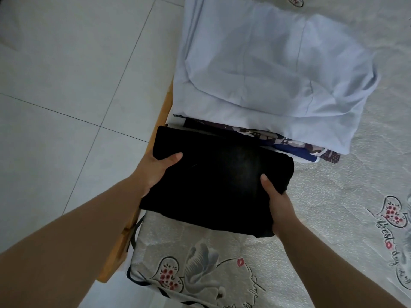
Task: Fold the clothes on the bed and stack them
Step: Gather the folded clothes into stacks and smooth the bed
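Note:
A folded black garment is held above the near left part of the bed. My left hand grips its left edge, thumb on top and fingers hidden underneath. My right hand grips its right near edge the same way. Just beyond it lies a stack of folded clothes: a pale blue garment on top, with a dark patterned blue and brown piece showing underneath at the stack's near edge. The black garment's far edge overlaps the near side of that stack.
The bed has a grey sheet printed with flowers, hearts and script. Its wooden frame edge runs along the left side. Left of it is a pale tiled floor.

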